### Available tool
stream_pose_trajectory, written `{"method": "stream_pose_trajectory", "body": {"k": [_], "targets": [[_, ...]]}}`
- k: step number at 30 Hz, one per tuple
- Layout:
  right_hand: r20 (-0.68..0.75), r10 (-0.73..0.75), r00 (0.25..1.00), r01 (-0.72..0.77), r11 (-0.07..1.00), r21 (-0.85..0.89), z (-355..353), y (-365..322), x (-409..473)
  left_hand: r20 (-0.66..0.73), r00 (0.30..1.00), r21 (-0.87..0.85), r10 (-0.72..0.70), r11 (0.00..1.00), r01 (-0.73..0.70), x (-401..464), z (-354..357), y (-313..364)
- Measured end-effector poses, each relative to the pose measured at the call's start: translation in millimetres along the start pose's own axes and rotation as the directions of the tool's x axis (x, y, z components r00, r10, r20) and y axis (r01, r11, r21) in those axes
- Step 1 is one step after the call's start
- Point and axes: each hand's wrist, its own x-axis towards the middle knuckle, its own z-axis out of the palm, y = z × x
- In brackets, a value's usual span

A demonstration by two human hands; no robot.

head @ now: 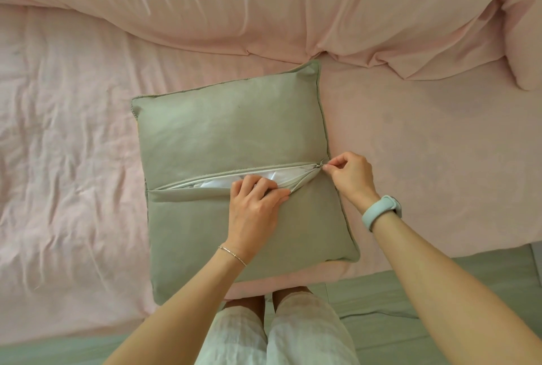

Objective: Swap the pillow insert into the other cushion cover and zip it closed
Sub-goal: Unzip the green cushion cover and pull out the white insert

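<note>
Right hand (349,174) pinching zipper pull (320,164) at cushion cover's (228,133) right edge; left hand (258,203) gripping flap taut over insert (258,180), bracing zip.

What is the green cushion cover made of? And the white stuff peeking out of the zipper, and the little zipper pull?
Green cushion cover: looks like soft woven cloth, maybe cotton, matte with a faint sheen and fine creases. White insert in the open zipper gap: a smoother, shinier fabric, since it catches light. Zipper pull, pinched by the right hand: probably metal, small and greyish; too tiny to be sure.
</note>
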Motion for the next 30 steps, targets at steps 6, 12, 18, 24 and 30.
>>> {"method": "stream_pose_trajectory", "body": {"k": [6, 12, 18, 24, 30], "targets": [[-0.056, -0.104, 0.993, 0.099, 0.991, -0.087, 8.6, 10.8, -6.0, 0.091, 0.996, -0.088, -0.026, 0.996, 0.034, 5.7, -14.5, -3.6], [-0.256, -0.682, 0.685, 0.653, 0.730, -0.199, 30.1, -22.8, -37.4, -0.027, 0.967, -0.077, -0.253, 0.965, 0.251, 19.0, -60.5, -49.4], [-0.051, -0.864, 0.500, 0.819, 0.492, -0.296, 92.5, -64.5, -79.3, 0.207, 0.957, -0.047, -0.204, 0.975, 0.218, 16.6, -82.9, -108.1], [-0.063, -0.855, 0.515, 0.792, 0.503, -0.345, 108.4, -66.5, -83.6, 0.267, 0.964, 0.104, 0.000, 0.994, -0.029, 25.5, -86.4, -120.1], [-0.011, -0.925, 0.380, 0.868, 0.360, -0.342, 79.4, -66.4, -79.0, 0.245, 0.871, -0.004, -0.426, 0.898, 0.440, 56.9, -86.9, -102.1]]}}
